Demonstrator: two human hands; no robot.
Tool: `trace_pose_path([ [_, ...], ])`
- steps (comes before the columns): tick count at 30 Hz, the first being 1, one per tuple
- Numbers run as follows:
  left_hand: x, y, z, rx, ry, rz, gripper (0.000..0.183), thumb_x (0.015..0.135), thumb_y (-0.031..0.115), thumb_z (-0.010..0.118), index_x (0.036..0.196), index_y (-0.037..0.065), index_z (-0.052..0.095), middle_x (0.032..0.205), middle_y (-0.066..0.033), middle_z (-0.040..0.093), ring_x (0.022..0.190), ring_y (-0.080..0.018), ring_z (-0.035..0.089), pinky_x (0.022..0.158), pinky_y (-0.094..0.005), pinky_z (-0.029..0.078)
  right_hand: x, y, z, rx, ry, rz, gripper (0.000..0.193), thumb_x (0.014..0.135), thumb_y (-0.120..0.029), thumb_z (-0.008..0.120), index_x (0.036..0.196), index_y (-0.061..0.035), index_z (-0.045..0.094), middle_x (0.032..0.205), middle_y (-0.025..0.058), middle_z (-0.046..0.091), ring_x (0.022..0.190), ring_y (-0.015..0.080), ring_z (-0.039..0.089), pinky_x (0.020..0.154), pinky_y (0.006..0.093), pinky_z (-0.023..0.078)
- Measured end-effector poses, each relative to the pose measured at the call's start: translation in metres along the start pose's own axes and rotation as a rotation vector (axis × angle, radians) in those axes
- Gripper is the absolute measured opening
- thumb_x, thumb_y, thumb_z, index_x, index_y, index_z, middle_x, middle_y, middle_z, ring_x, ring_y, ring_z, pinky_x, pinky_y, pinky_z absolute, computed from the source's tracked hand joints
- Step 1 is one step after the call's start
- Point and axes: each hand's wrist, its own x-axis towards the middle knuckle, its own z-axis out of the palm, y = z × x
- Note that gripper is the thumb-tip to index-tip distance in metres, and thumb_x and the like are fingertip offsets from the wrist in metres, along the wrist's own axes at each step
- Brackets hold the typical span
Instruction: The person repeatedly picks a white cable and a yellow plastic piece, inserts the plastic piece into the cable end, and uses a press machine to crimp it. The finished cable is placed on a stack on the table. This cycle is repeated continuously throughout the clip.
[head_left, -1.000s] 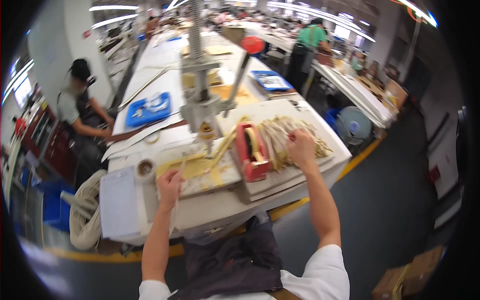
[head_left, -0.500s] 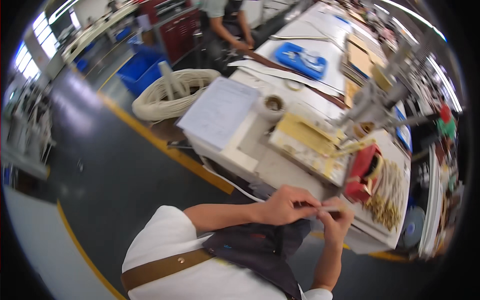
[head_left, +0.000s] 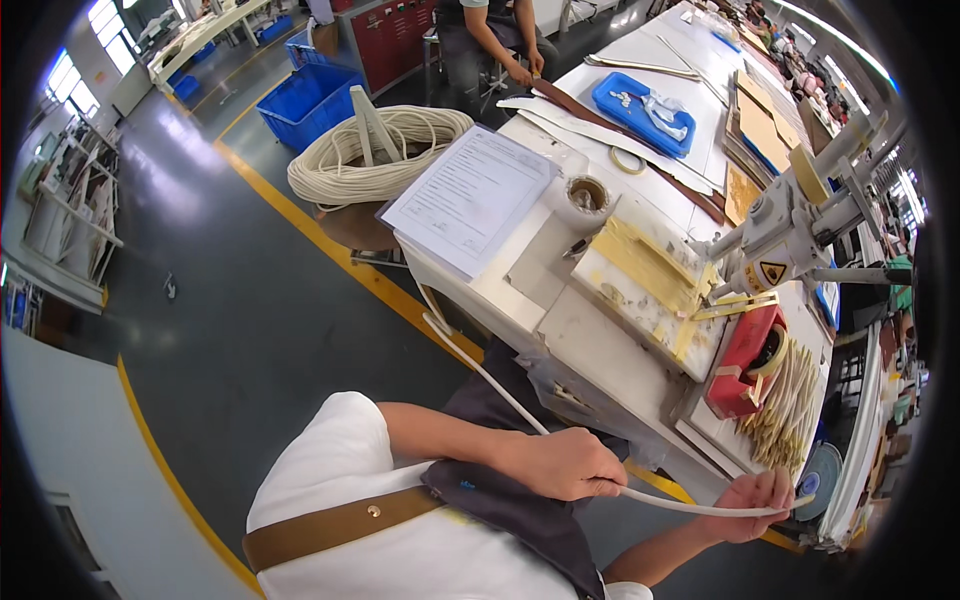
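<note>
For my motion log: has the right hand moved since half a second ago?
Yes. Against the red tape dispenser, the right hand has shifted rightward and farther below it in the picture.

Cord (head_left: 670, 503): we record a matt, off-white surface, smooth-looking, fibre or plastic sheath undetermined. The coil (head_left: 330, 180) reads the same. Tape dispenser (head_left: 735, 375): red, hard, with a slight gloss; we take it for painted metal or plastic. Press (head_left: 775, 235): metal, pale grey coating, dull sheen. Blue tray (head_left: 620, 112) and blue bin (head_left: 310, 105): smooth plastic. Table (head_left: 615, 370): pale, flat, scuffed. Sheet (head_left: 475, 200): smooth paper. Apron (head_left: 520, 515): dark matt cloth. Strap (head_left: 330, 525): brown, leather-like, with a shiny metal stud (head_left: 374, 511). Floor (head_left: 230, 290): smooth grey, glossy where we see reflections.
</note>
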Motion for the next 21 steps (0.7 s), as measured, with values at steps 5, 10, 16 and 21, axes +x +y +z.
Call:
trace_pose_path([
  [5, -0.001, -0.005, 0.000, 0.251, 0.163, 0.034, 0.016, 0.090, 0.020, 0.068, 0.092, 0.005, 0.074, 0.089, -0.0083, 0.073, 0.082, -0.0290, 0.070, 0.073, -0.0390, 0.055, -0.014, -0.014, -0.003, -0.103, -0.027, 0.043, 0.011, 0.100, -0.009, 0.063, 0.098, -0.0093, 0.052, 0.091, -0.0003, 0.044, 0.067, 0.0095, 0.035, 0.061, 0.0262, 0.029],
  [10, -0.002, 0.003, -0.007, 0.415, 0.328, 0.064, 0.007, 0.084, 0.016, 0.076, 0.087, 0.010, 0.074, 0.080, -0.0017, 0.069, 0.075, -0.0202, 0.067, 0.063, -0.0332, 0.054, -0.025, -0.018, -0.002, -0.295, -0.057, 0.030, 0.008, 0.101, -0.008, 0.060, 0.104, -0.0069, 0.053, 0.097, 0.0021, 0.045, 0.074, 0.0111, 0.041, 0.064, 0.0271, 0.035],
  [16, -0.002, 0.026, -0.033, 0.129, 0.241, -0.205, 0.023, 0.083, 0.013, 0.082, 0.102, 0.003, 0.074, 0.085, -0.0075, 0.069, 0.070, -0.0153, 0.066, 0.062, -0.0289, 0.051, -0.028, 0.031, -0.034, -0.761, 0.584, -0.128, 0.016, 0.094, -0.007, 0.068, 0.109, -0.0019, 0.067, 0.102, 0.0067, 0.062, 0.078, 0.0088, 0.054, 0.060, 0.0207, 0.041],
  [21, -0.012, 0.028, -0.058, -0.173, 0.165, -0.589, 0.020, 0.092, 0.007, 0.072, 0.110, 0.000, 0.074, 0.084, -0.0051, 0.069, 0.069, -0.0081, 0.061, 0.061, -0.0245, 0.048, -0.010, 0.080, -0.030, -0.388, 0.328, 0.267, 0.022, 0.089, -0.001, 0.072, 0.111, 0.0011, 0.066, 0.094, 0.0112, 0.069, 0.076, 0.0166, 0.067, 0.066, 0.0285, 0.056],
])
